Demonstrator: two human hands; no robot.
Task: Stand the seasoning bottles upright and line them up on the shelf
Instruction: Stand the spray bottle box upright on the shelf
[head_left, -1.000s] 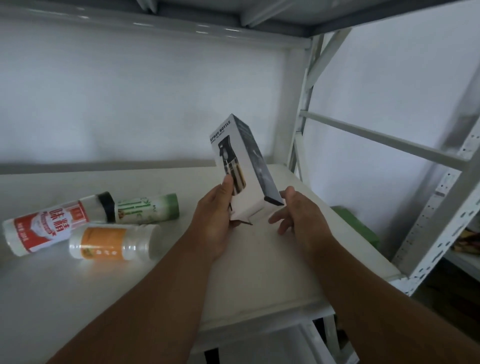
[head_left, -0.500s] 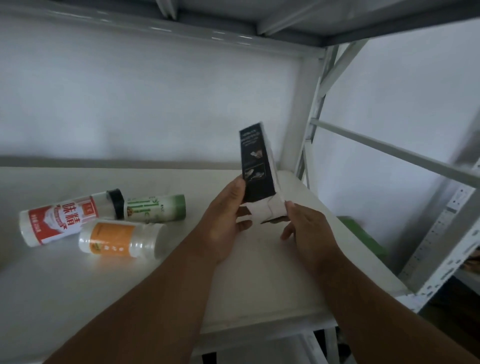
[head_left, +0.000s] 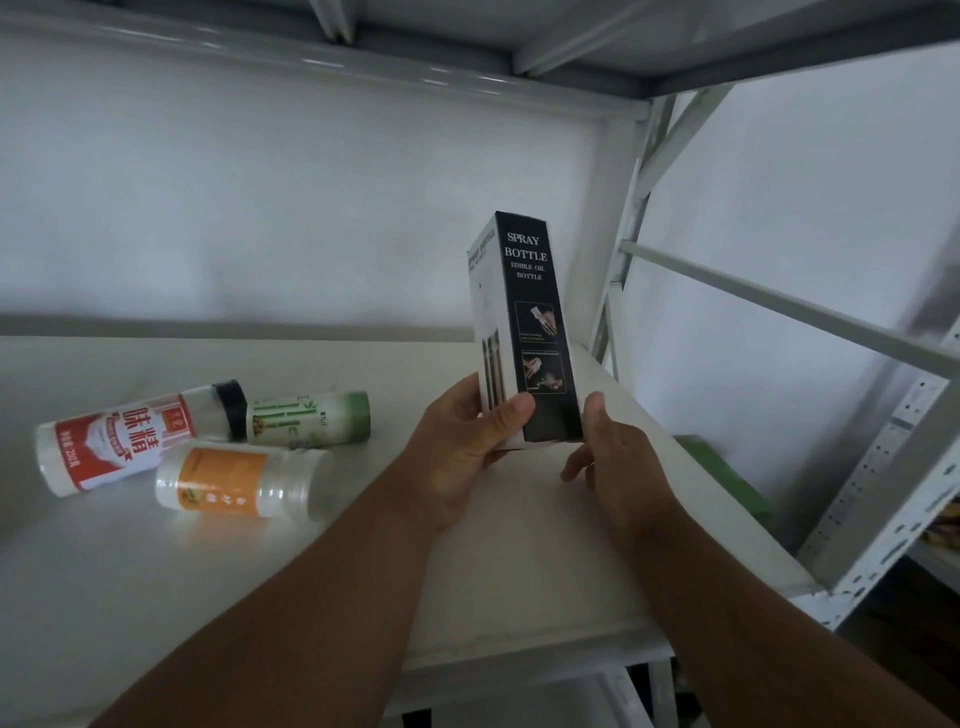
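Both hands held a tall black-and-white spray bottle box (head_left: 524, 322) above the white shelf (head_left: 260, 597), near its right end. The box stood nearly upright, leaning a little left at the top, its black face reading "SPRAY BOTTLE / EDIBLE OIL BOTTLE" toward the camera. The left hand (head_left: 462, 447) gripped the box's lower left corner, thumb pressed across the front and fingers curled behind. The right hand (head_left: 618, 457) was at the lower right edge, thumb against the box's side; its other fingers hung loosely curled below, and whether they actually clamped the box couldn't be told.

Three seasoning bottles lay on their sides at the left of the shelf, well apart from the hands. A red-label bottle (head_left: 130, 441) with a black cap pointed right, cap end touching or just beside a green-label bottle (head_left: 309, 421) lying behind. An orange-label bottle (head_left: 239, 483) lay in front of those two, just beside the red one, clear cap end toward the right. None upright.

Shelf unit was white metal, with a perforated upright post (head_left: 893, 493) at front right and diagonal braces at the right side. A green flat object (head_left: 722, 478) sat beyond the shelf's right edge, lower down; what it was wasn't clear. White wall (head_left: 260, 208) behind.
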